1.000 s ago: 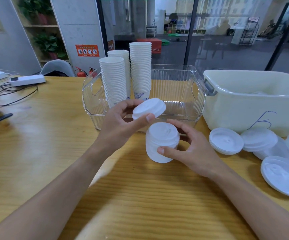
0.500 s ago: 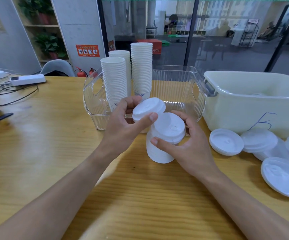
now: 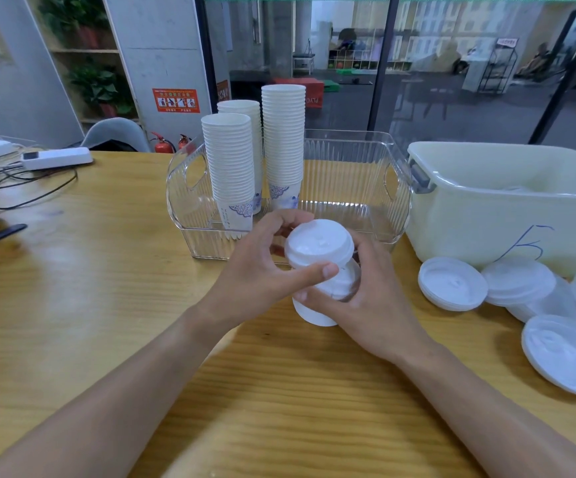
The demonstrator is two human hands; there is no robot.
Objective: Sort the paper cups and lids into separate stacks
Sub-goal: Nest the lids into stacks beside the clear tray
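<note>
At the middle of the wooden table (image 3: 72, 305), seen from the head camera, both hands meet over one white cup (image 3: 317, 313) standing just in front of the clear bin (image 3: 348, 167). The left hand (image 3: 262, 274) pinches a loose lid (image 3: 319, 241) between thumb and curled fingers, holding it right above the cup. The right hand (image 3: 365, 305) wraps around the cup's upper part, where a second lid (image 3: 348, 277) seems to sit; whether that one has come free of the rim cannot be told, since fingers and the upper lid cover it.

Three stacks of cups (image 3: 283, 139) stand at the left end of the clear bin. Piles of lids (image 3: 452, 282) lie on the table to the right, beside the cream tub (image 3: 486, 208).

The step in hand looks like stripping lids off this cup. Next, the lids would need carrying to the right-hand piles and the bare cup nesting onto a stack, with a steady grip so the thin cup does not crush.
</note>
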